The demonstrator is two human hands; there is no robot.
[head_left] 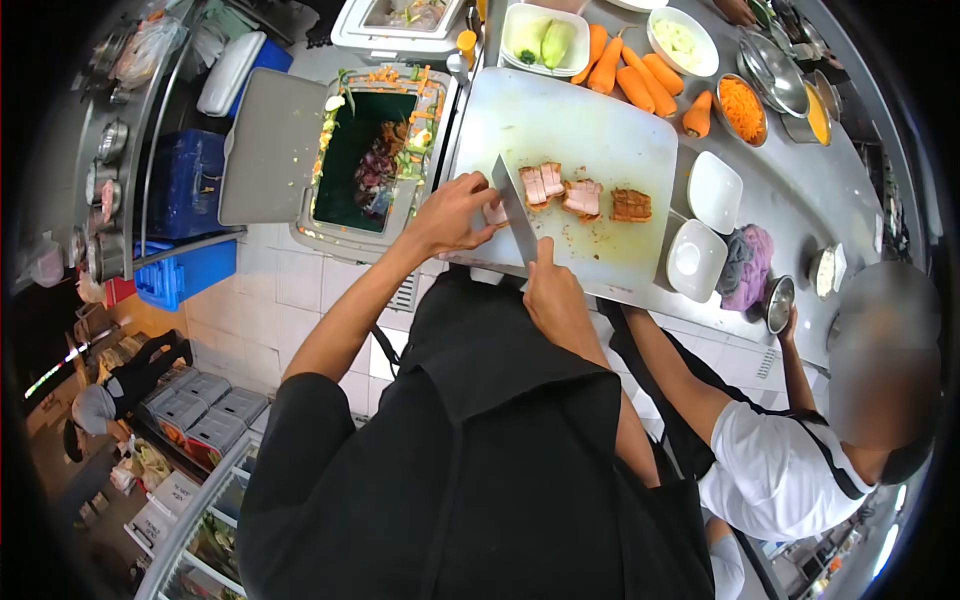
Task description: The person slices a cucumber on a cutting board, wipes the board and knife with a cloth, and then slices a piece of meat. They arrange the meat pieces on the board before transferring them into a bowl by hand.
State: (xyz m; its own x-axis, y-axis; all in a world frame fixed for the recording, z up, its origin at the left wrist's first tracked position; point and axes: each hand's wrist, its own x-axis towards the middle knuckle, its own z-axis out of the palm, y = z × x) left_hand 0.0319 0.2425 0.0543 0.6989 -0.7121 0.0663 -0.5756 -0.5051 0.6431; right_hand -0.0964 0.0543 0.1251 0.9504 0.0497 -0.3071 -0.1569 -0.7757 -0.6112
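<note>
My right hand (pixel 555 290) is wrapped round the handle of a kitchen knife (pixel 513 210). Its broad blade points away from me over the left part of a white cutting board (pixel 570 115). Just left of the blade, the fingers of my left hand (pixel 452 215) are closed on a piece of roast pork belly (pixel 495 212), partly hidden by fingers and knife. To the right of the blade lie cut pork belly slices (pixel 541 184), a second sliced portion (pixel 582 199) and a browned chunk (pixel 631 205). Crumbs dot the board around them.
An open waste bin (pixel 300 228) with vegetable scraps stands left of the board. Several carrots (pixel 640 88), a bowl of shredded carrot (pixel 741 108) and white bowls (pixel 715 192) lie beyond and right. A co-worker (pixel 770 460) at the right holds a metal bowl (pixel 779 303).
</note>
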